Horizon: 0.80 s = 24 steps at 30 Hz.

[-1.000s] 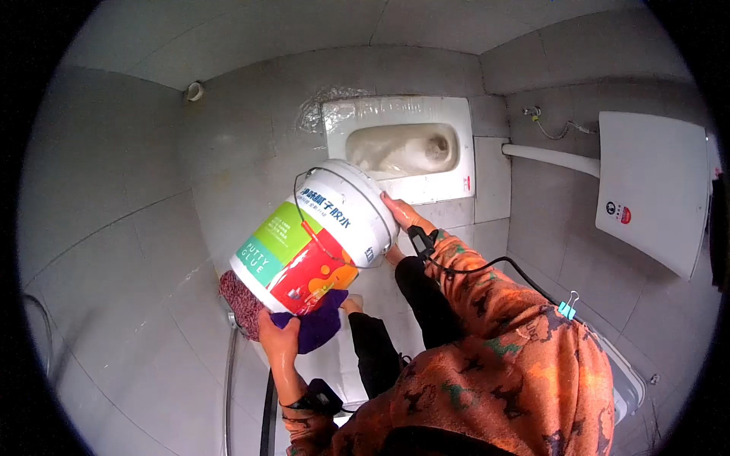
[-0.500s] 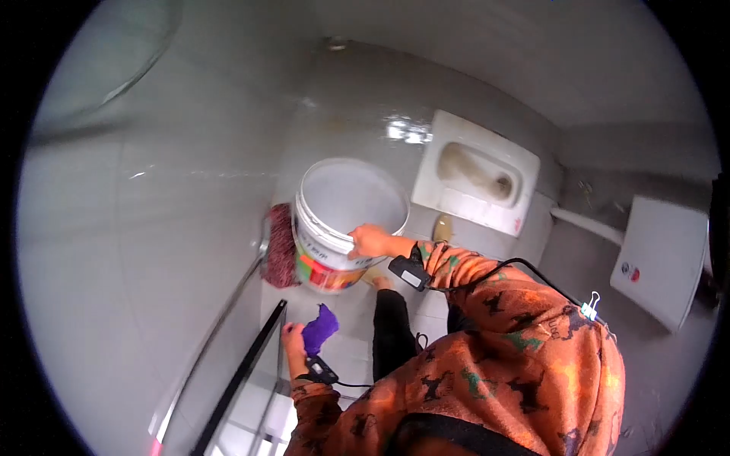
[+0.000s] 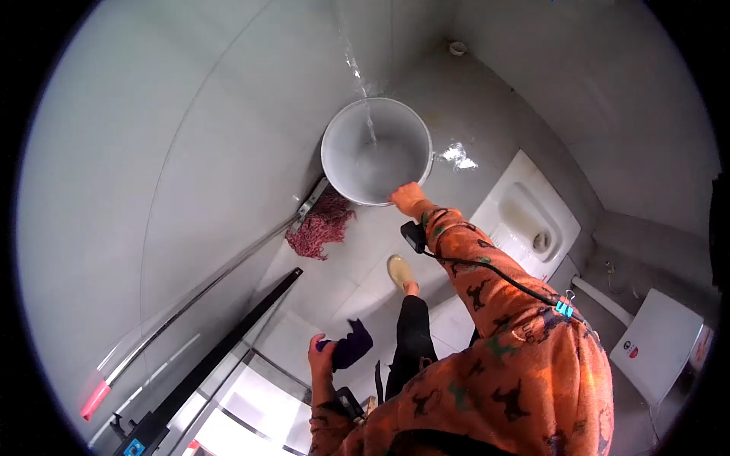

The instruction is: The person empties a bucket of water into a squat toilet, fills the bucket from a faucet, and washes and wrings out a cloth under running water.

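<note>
In the head view, my right hand is closed on the near rim of a large white bucket. The bucket stands on the tiled floor near the wall, its pale inside visible from above. What looks like a thin stream of water runs down into it. Lower and to the left, my left hand grips a dark purple cloth, which hangs out to the right of the fingers.
A mop with a reddish head leans along the left wall beside the bucket. A squat toilet is set in the floor at right, with a white cistern beyond. A black-edged door frame stands at lower left.
The bucket has moved away from me towards the far wall, with my right hand still on its rim. A stream now falls into it. My left hand still holds the cloth.
</note>
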Available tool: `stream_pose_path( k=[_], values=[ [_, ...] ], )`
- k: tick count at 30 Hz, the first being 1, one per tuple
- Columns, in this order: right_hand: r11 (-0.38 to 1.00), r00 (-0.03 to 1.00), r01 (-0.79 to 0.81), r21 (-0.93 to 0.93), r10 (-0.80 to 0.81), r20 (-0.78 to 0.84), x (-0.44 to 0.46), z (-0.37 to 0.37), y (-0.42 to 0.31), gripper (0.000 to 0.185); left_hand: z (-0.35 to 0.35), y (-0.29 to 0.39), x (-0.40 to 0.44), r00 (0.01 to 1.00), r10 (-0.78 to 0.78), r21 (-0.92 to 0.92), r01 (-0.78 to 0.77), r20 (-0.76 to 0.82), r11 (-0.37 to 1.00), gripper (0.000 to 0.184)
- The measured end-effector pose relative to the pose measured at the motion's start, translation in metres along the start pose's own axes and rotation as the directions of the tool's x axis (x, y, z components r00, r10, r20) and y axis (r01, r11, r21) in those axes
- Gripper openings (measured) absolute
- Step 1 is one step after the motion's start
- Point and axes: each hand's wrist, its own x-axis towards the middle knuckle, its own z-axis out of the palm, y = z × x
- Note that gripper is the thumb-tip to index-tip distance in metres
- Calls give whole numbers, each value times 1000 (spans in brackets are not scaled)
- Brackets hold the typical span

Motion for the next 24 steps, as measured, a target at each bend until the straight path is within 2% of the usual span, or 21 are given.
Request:
stream_pose_path(
  k=[5,8,9,11,13,14,15,16,17,18,20,21,23,24],
  values=[
    [999,1000,-30,29,30,1,3,16,14,17,14,-10,9,999,-27,43,28,-21,999,37],
    [999,997,-28,-22,30,78,6,27,21,22,30,7,14,999,35,-14,-35,25,999,35],
    [999,996,-31,-26,33,83,3,26,20,22,37,19,14,998,39,-101,-33,51,994,34],
    [980,979,-26,-196,-14,-203,-12,6,2,33,50,39,18,996,45,-241,-25,78,970,32],
    [988,998,-55,143,48,50,-41,-52,-39,52,56,60,24,990,47,-376,5,129,926,26],
    [869,995,-38,493,-13,99,-51,-46,-54,57,56,77,22,978,120,-437,-35,169,899,23],
    [630,989,-41,775,-85,121,-61,-43,-69,62,56,95,20,960,194,-497,-70,202,865,20],
    [337,940,-232,912,-163,299,-80,-74,-80,59,60,123,17,949,122,-598,81,291,797,18],
    [22,862,-428,904,-291,415,-92,-112,-90,56,64,152,19,922,75,-675,219,379,705,17],
    [34,864,-421,906,-289,412,-99,-127,-95,56,71,168,21,912,113,-711,226,395,666,20],
    [-254,919,-378,890,-221,327,-118,-143,-98,51,82,190,22,864,233,-742,211,445,636,28],
    [-241,920,-372,896,-220,323,-124,-146,-95,51,84,195,20,821,312,-741,186,478,645,34],
    [-230,991,-126,965,18,134,-122,-151,-83,45,79,206,1,700,445,-686,87,558,723,45],
    [-270,995,-11,963,95,38,-122,-154,-80,41,81,198,6,652,536,-677,-47,536,734,46]
  ],
)
